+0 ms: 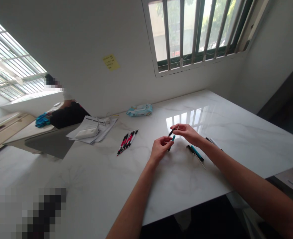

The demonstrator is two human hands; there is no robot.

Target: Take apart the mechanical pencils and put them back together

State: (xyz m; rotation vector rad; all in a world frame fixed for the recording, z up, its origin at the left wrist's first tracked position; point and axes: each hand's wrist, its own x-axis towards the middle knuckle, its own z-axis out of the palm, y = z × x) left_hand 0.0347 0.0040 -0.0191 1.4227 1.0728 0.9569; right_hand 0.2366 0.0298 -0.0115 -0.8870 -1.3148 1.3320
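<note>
My left hand (160, 148) is closed with its fingertips around a teal pen part (173, 137); a dark tip shows below the fingers. Just above it, my right hand (186, 132) pinches a slim black pen part (171, 132), close to the upper end of the teal one. Whether the two parts touch is hard to tell. Beside my right wrist lie a teal pen barrel (197, 153), a small black pen piece (190, 148) and a thin pale refill (200, 161). My right forearm partly covers white and black pen parts (215, 143).
Several red, white and black pens (127, 142) lie in a row to the left. Behind them are a wet-wipes pack (139, 110), papers (94, 129) and a white box (87, 133). A barred window (198, 33) is above the marble-patterned table (106, 186). Another person (69, 113) is at far left.
</note>
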